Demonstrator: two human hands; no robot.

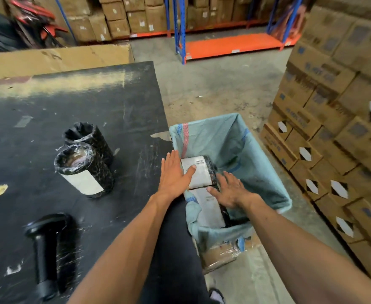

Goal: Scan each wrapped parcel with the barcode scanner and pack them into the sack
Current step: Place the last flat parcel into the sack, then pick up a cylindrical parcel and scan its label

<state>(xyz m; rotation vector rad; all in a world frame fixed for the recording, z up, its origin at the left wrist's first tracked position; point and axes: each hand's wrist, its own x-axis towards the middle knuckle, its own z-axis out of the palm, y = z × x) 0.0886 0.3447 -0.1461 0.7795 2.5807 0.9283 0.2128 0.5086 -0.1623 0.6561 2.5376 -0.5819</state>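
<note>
While both arms reach forward, left hand (173,172) and right hand (230,190) flat on parcels (198,172) in sack (246,145), fingers released

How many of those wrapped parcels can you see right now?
4: two parcels upright on the black table, front and rear; two in the sack, upper and lower. More may be hidden.

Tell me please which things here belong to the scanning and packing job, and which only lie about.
Job:
scanner lying on the table
two upright parcels on the table
upper parcel and lower parcel in the sack
left hand and right hand on them

Lying about:
stacked boxes
shelving
flat cardboard
</note>
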